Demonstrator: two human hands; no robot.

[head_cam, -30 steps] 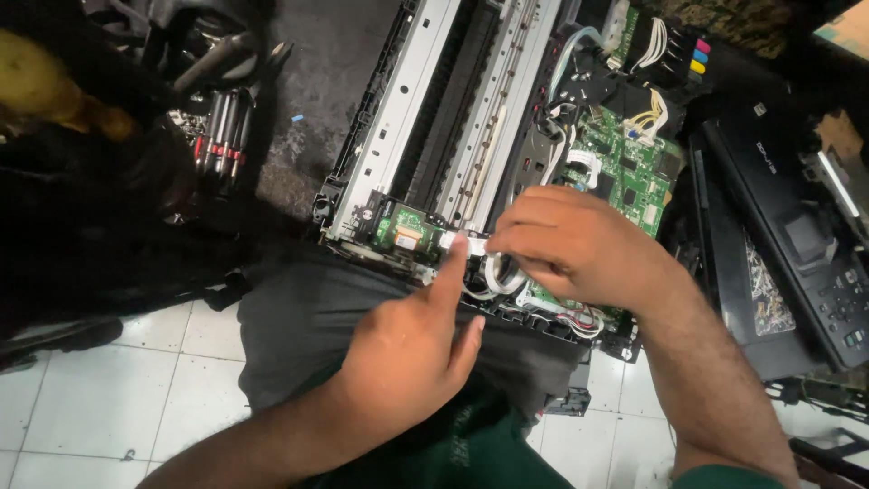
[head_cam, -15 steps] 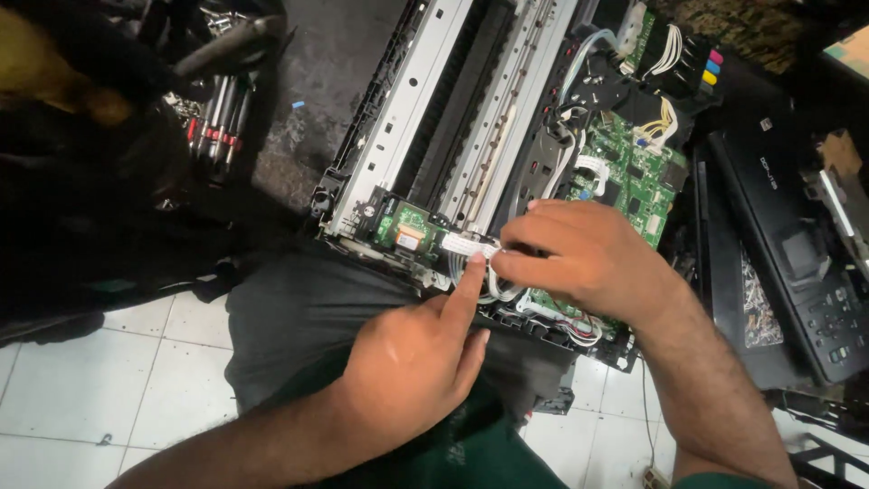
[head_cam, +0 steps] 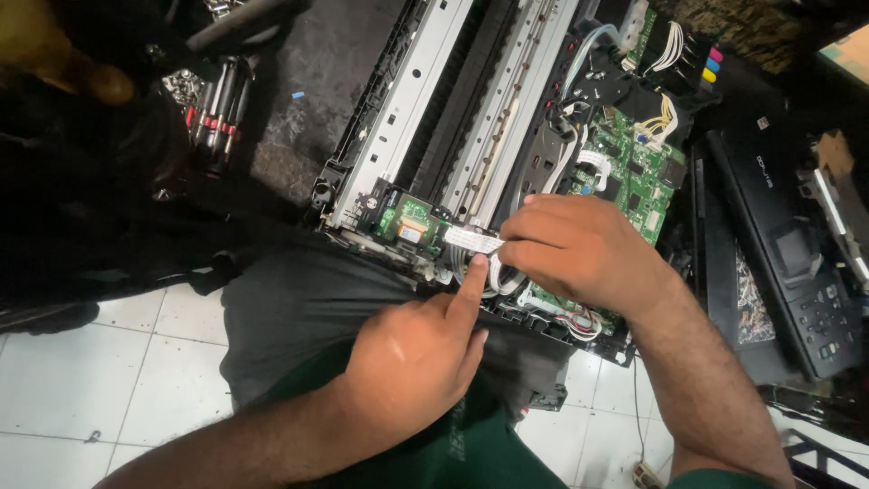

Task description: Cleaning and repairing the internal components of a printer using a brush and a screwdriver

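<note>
**Two hands at a ribbon cable on an opened printer**

Two hands are seen over a stripped printer that rests across the person's lap, above a white tiled floor. The ribbon cable, flat and white, is pinched between thumb and fingers of the right hand, just beside the small green board at the printer's near edge. The left hand is mostly curled, with only its forefinger stretched out; the fingertip is pressed against the cable end from below, close to the board.

For this step to go well, the cable would best be kept flat and square to its socket, with no twist or kink allowed. Pressure is judged safest when applied evenly across the stiffened end rather than on one corner. Whether the cable end is seated in a connector cannot be told, since it is partly covered by the fingers.

A larger green board with white wire bundles is seen farther right. A black panel with buttons lies beyond it, and screwdrivers lie to the left.
</note>
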